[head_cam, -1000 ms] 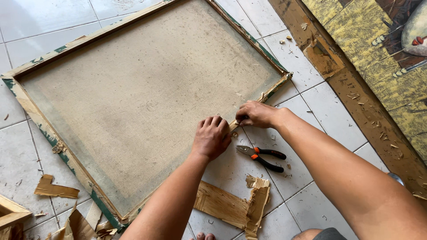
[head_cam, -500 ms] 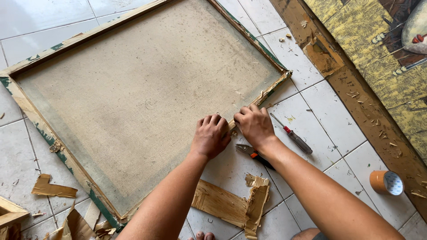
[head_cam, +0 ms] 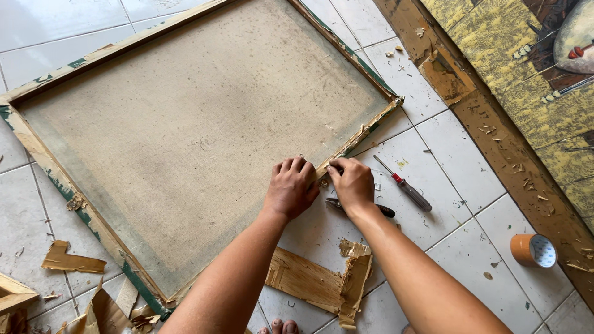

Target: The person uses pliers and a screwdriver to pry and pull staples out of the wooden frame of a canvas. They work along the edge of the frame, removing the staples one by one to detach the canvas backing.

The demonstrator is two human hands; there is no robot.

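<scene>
Black pliers (head_cam: 362, 208) half under right hand (head_cam: 351, 184)

Bare tile right of the screwdriver (head_cam: 405, 190); pliers (head_cam: 362, 207) and torn cardboard (head_cam: 322, 281) near the wrists.

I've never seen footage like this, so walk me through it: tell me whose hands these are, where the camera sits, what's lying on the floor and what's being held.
The camera is worn on a person's head, looking down at their own bare hands. A large canvas on a wooden frame lies face down on the white tiled floor. The left hand presses on the frame's edge; the right hand pinches a strip of brown paper along that edge. Nearby lie a screwdriver, pliers partly hidden by the right wrist, torn brown scraps and a tape roll.
</scene>
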